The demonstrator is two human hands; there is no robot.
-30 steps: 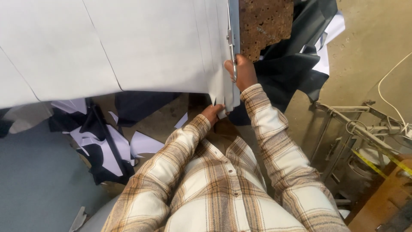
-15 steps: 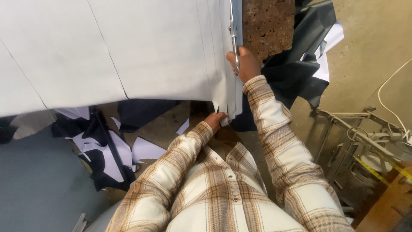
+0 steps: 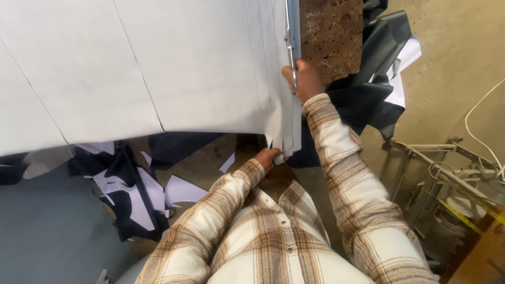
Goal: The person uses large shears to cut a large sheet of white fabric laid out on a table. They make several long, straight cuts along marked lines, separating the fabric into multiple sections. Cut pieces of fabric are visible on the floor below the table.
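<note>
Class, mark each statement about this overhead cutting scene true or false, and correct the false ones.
1. The right hand holds scissors at the sheet's edge. True.
2. The left hand grips the lower edge of the grey sheet. True.
3. The person wears a plain blue shirt. False: it is a tan and cream plaid shirt.
4. The floor scraps are all red. False: they are black and white.

Matt grey sheet (image 3: 184, 68) — smooth; metal scissors (image 3: 291, 52) glossy; brown board (image 3: 329, 31) — rough, pitted.
</note>
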